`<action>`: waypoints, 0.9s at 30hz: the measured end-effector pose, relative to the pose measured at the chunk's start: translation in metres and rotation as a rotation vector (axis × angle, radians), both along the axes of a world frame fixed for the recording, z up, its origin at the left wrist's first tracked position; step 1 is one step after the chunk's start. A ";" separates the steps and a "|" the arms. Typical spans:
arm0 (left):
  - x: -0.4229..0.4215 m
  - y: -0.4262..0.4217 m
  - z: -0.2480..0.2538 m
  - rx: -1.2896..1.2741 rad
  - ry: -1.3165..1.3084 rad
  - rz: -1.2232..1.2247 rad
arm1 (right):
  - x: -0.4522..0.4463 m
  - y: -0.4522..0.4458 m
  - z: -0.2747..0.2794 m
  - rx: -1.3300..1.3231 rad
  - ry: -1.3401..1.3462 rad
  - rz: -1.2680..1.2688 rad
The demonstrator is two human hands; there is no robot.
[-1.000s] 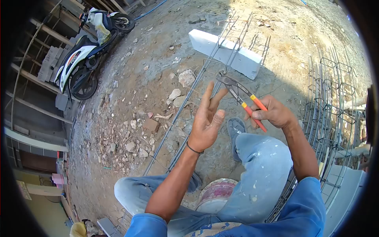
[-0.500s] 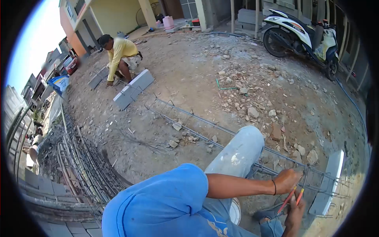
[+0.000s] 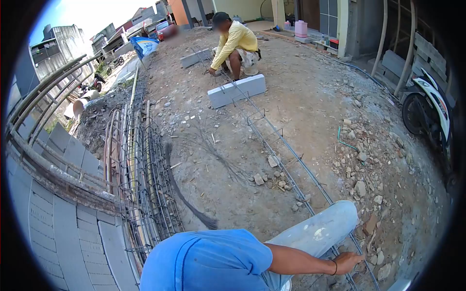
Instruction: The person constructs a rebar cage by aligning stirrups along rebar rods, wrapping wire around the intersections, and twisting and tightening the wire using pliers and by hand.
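My left hand [image 3: 347, 263], with a dark band at the wrist, reaches to the lower right. Its fingers are curled over a bar of the long rebar frame [image 3: 286, 167], beside my bent knee [image 3: 318, 228]. The frame runs from my knee toward a white block [image 3: 237, 91], where a person in a yellow top [image 3: 238, 41] crouches with a hand low at the bars. My right hand and the red-handled pliers are outside the view.
Stacked rebar cages [image 3: 145, 169] and grey blocks [image 3: 63, 228] lie at the left. Rubble [image 3: 360, 188] is scattered right of the frame. A motorbike [image 3: 429, 109] stands at the right edge, and a second block [image 3: 195, 58] lies beyond the crouching person.
The view has swung toward the crouching person and the left-side cages. My right hand and the pliers have left the view; my left hand now appears lower, on a bar.
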State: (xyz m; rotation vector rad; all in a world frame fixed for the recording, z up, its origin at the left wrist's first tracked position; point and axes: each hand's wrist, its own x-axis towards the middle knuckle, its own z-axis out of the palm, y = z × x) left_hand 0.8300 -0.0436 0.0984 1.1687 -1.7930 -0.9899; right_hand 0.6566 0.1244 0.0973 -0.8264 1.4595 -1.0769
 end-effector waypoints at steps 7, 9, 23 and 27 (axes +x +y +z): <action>-0.039 0.014 -0.029 -0.073 0.136 -0.189 | 0.064 -0.040 0.046 0.102 0.137 0.000; -0.036 0.022 -0.027 -0.047 0.128 -0.237 | 0.065 -0.043 0.047 0.115 0.159 0.004; -0.032 0.006 -0.021 0.304 0.328 -0.253 | 0.070 -0.053 0.051 0.138 0.305 0.044; -0.032 0.011 -0.017 0.272 0.341 -0.229 | 0.072 -0.051 0.056 0.133 0.389 0.061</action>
